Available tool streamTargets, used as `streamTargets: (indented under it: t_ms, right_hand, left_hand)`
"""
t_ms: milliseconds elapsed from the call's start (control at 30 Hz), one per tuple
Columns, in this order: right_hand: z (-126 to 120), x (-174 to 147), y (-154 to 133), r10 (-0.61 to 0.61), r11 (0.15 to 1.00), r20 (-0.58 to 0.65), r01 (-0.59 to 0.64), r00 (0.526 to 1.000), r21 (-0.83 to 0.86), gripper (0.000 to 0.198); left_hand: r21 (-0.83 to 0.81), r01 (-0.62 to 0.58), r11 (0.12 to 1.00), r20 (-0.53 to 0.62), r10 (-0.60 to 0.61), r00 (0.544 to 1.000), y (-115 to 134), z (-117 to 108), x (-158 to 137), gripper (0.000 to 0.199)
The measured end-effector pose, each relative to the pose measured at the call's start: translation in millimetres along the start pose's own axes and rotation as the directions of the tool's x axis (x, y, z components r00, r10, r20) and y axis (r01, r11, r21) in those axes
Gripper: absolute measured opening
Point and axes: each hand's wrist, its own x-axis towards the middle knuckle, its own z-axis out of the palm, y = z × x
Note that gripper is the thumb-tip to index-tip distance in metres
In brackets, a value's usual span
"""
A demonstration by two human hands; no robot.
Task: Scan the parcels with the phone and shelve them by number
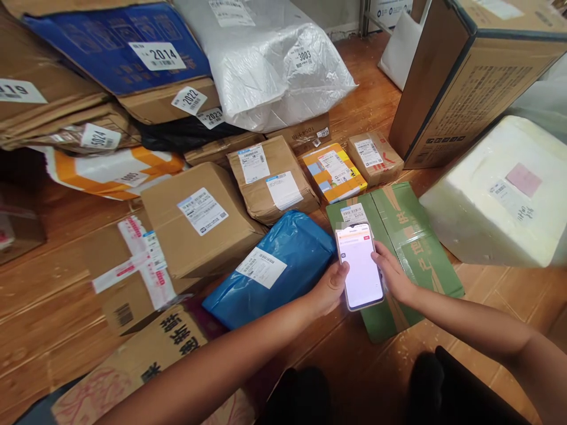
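So both hands are on one phone here. The left hand has its grip closed on the phone's left edge, thumb lying along the side by the screen. The right hand has the opposite edge pinched, thumb around mid-height or a bit above. Neither grip is open wider than the phone needs, though I can't tell what the fingers underneath are up to.

The phone's screen is lit and faces up at the wearer. Its long axis runs away from the body, top end pointing off toward the far side and leaning slightly left.

Place-wise, going by the green box on the floor: the phone is held above it, over its left edge as seen from the head camera. A blue package sits just left of the green box, a yellow and orange box and a little brown box are just past its far edge, and a white foam box is to its right.
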Motion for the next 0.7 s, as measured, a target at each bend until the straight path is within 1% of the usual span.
streamTargets:
  t_ms: [33, 100, 200, 267, 333, 400, 467, 533, 600, 700]
  right_hand:
    - [0.1, 2.5, -3.4, 0.007, 1.000, -0.011, -0.007, 1.000, 0.003, 0.038]
    - [1.7, 8.2, -11.1, 0.031, 0.999, -0.046, -0.030, 0.998, 0.011, 0.038]
    - [6.9, 14.8, -21.3, 0.083, 0.996, -0.157, -0.084, 0.984, 0.003, 0.046]
    - [10.3, 16.6, -24.2, 0.105, 0.994, -0.222, -0.111, 0.969, -0.014, 0.052]
    - [11.8, 16.0, -23.0, 0.124, 0.992, -0.250, -0.122, 0.960, 0.024, 0.049]
    - [10.3, 13.0, -18.6, 0.134, 0.989, -0.233, -0.114, 0.963, 0.095, 0.044]
    - [6.3, 7.9, -13.0, 0.106, 0.990, -0.176, -0.088, 0.979, 0.111, 0.040]
    - [0.7, 1.3, -7.4, 0.049, 0.998, -0.084, -0.045, 0.995, 0.047, 0.036]
    - [-4.9, -5.2, -2.7, 0.012, 1.000, 0.005, -0.012, 1.000, -0.012, 0.035]
    - [-10.5, -10.9, 2.4, 0.027, 0.999, 0.072, -0.024, 0.997, -0.043, 0.036]
  left_hand:
    - [0.031, 0.001, 1.000, 0.011, -0.001, 1.000, -0.2, -1.8, 0.9, 0.081]
    - [0.145, 0.006, 0.989, 0.046, -0.012, 0.999, -1.1, -5.4, 2.0, 0.079]
    - [0.343, -0.037, 0.938, 0.125, -0.007, 0.992, -3.5, -6.8, 2.3, 0.074]
    - [0.387, -0.078, 0.919, 0.145, 0.023, 0.989, -5.8, -4.7, 1.9, 0.070]
    - [0.376, -0.078, 0.923, 0.109, 0.040, 0.993, -8.6, -2.5, 1.4, 0.069]
    - [0.349, -0.049, 0.936, 0.064, 0.028, 0.998, -11.1, -1.9, 0.9, 0.071]
    - [0.308, -0.035, 0.951, 0.030, 0.027, 0.999, -11.9, -2.7, 0.1, 0.076]
    - [0.252, -0.036, 0.967, 0.012, 0.034, 0.999, -10.5, -3.1, -0.7, 0.080]
    - [0.189, -0.043, 0.981, 0.006, 0.043, 0.999, -7.5, -1.9, -1.6, 0.083]
    - [0.109, -0.044, 0.993, 0.016, 0.043, 0.999, -3.1, 1.8, -2.5, 0.083]
